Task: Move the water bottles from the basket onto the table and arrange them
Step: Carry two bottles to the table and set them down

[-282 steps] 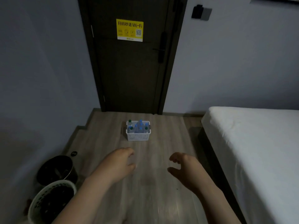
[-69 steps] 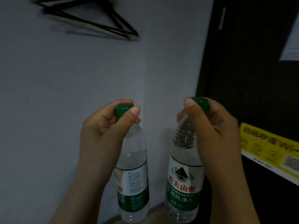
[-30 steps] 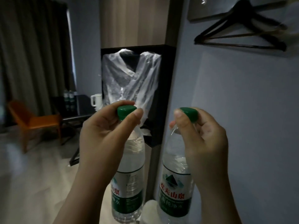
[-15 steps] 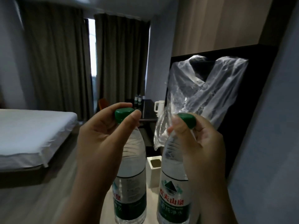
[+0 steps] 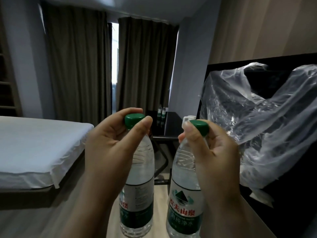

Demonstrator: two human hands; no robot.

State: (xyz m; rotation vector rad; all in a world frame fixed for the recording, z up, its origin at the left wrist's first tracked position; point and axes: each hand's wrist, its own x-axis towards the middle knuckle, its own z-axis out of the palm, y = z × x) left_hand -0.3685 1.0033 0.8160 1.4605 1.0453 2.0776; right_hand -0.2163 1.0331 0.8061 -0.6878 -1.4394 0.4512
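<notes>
Left hand (image 5: 111, 145) and right hand (image 5: 217, 152) each pinch a bottle's green cap, bottles hanging. Two bottles (image 5: 161, 111) already stand on the far table (image 5: 171, 117); these two await placing.

R bottle (image 5: 184, 203) base cut at btm edge. Far bottles (image 5: 161, 111) too small, labels unreadable.
</notes>
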